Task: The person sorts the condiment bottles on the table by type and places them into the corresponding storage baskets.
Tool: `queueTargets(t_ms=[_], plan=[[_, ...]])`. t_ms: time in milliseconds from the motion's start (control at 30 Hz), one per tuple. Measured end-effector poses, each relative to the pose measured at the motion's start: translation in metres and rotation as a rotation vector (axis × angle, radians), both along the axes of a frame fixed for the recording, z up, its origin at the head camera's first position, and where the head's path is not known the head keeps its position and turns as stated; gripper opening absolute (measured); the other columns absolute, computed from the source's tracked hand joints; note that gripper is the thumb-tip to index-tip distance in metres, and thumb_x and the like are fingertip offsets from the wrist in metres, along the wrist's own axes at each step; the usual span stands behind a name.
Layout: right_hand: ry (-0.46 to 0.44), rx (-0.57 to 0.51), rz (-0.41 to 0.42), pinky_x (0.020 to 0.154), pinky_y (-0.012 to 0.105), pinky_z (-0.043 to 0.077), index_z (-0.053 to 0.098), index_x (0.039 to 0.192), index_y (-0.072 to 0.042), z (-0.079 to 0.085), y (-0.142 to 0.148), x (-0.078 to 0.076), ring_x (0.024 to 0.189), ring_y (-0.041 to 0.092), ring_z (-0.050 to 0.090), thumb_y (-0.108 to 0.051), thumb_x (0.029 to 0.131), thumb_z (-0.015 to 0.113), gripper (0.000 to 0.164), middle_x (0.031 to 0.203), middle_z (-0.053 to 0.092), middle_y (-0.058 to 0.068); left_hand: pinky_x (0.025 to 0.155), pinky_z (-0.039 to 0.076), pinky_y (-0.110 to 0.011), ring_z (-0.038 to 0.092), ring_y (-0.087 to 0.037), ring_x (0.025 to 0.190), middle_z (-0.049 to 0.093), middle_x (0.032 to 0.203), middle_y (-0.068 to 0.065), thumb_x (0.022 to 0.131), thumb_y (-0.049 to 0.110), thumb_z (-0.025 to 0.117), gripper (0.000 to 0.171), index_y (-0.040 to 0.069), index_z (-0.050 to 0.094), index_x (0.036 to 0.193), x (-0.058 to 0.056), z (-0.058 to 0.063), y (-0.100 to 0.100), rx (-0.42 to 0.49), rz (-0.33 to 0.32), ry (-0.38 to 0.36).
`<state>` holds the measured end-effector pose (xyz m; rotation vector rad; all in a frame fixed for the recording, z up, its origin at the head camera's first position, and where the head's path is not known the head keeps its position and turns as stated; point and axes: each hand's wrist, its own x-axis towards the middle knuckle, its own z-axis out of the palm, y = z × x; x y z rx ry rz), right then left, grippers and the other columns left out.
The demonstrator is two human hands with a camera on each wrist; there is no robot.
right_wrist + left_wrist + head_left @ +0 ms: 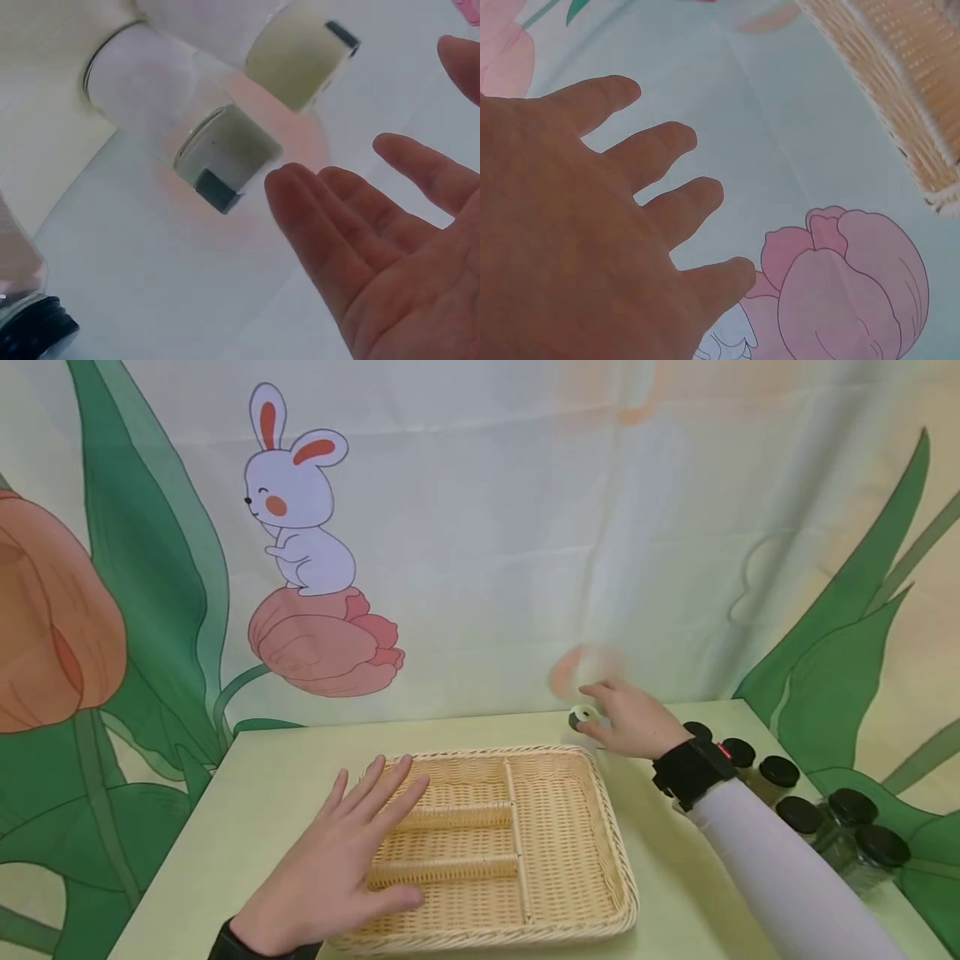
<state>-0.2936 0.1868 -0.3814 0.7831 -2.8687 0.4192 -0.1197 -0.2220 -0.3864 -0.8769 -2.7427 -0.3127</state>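
Observation:
My left hand [337,860] hovers over the left side of a woven wicker basket [570,835] with dividers, fingers spread and palm down. In the left wrist view the same hand [592,217] holds nothing, and a corner of the basket shows at upper right. My right hand [637,722] reaches to the back of the table, beside a clear container with a pale green lid [585,713]. Seen from the right wrist, two such clear containers stand side by side, their pale lids [232,154] bearing dark tabs. The right hand's fingers [330,232] are extended near the closer lid.
Several glass jars with black lids [780,770] stand along the table's right side, close to my right forearm. A printed cloth [465,568] with a rabbit and tulips hangs behind the table [202,852]. One black lid [37,330] appears at lower left in the right wrist view.

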Motion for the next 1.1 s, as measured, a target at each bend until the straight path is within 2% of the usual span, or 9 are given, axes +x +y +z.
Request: queueTargets(t_ms=[133,300,400,533,667,900,1100], plan=[[-0.021,0.009,-0.012,0.095,0.053,0.055,0.054,0.145,0.002,0.000,-0.003,-0.008,0.112,0.039,0.065,-0.032,0.098,0.070,0.060,0.135,0.059,0.026,0.130,-0.005,-0.052,0.016,-0.037,0.161,0.009,0.176,0.002,0.084,0.080,0.062,0.107,0.031,0.016,0.167,0.002,-0.001,0.005,-0.023,-0.031,0.014],[-0.059,0.006,-0.047,0.094,0.052,0.054,0.058,0.144,-0.001,-0.005,-0.010,-0.013,0.107,0.036,0.066,-0.031,0.097,0.071,0.057,0.131,0.062,0.025,0.127,0.008,-0.062,0.015,-0.036,0.161,0.009,0.176,0.002,0.083,0.083,0.060,0.107,0.032,0.016,0.166,0.003,-0.004,0.009,-0.034,-0.039,0.020],[-0.084,0.007,-0.060,0.094,0.052,0.054,0.058,0.144,-0.002,-0.009,-0.014,-0.013,0.108,0.037,0.066,-0.031,0.096,0.072,0.057,0.131,0.063,0.025,0.126,0.009,-0.063,0.015,-0.035,0.161,0.009,0.176,0.003,0.082,0.084,0.059,0.107,0.033,0.016,0.166,0.003,-0.007,0.010,-0.036,-0.039,0.019],[-0.079,0.020,-0.062,0.097,0.054,0.053,0.058,0.144,-0.003,-0.013,-0.017,-0.013,0.114,0.041,0.064,-0.031,0.096,0.073,0.058,0.133,0.063,0.026,0.130,-0.008,-0.051,0.017,-0.035,0.161,0.011,0.175,0.001,0.081,0.085,0.059,0.109,0.033,0.016,0.166,0.003,-0.009,0.011,-0.047,-0.045,0.039],[-0.064,0.031,-0.050,0.100,0.056,0.052,0.058,0.143,-0.003,-0.017,-0.019,-0.014,0.118,0.044,0.063,-0.030,0.096,0.074,0.057,0.134,0.063,0.026,0.126,-0.023,-0.039,0.017,-0.034,0.161,0.012,0.175,0.001,0.081,0.085,0.059,0.109,0.033,0.017,0.166,0.003,-0.009,0.012,-0.057,-0.049,0.037],[-0.065,0.051,-0.048,0.093,0.052,0.055,0.060,0.142,-0.002,-0.024,-0.018,-0.016,0.111,0.039,0.066,-0.025,0.095,0.075,0.054,0.129,0.066,0.023,0.124,-0.026,-0.037,0.018,-0.035,0.160,0.010,0.175,0.001,0.079,0.085,0.061,0.109,0.034,0.019,0.166,0.004,-0.009,0.014,-0.043,-0.061,0.016],[-0.048,0.034,-0.036,0.088,0.050,0.055,0.058,0.144,-0.001,-0.027,-0.018,-0.014,0.104,0.038,0.065,-0.016,0.095,0.074,0.053,0.128,0.064,0.026,0.123,-0.027,-0.037,0.017,-0.034,0.161,0.011,0.175,0.002,0.079,0.086,0.060,0.110,0.036,0.016,0.166,0.004,-0.008,0.015,-0.048,-0.053,0.004]])
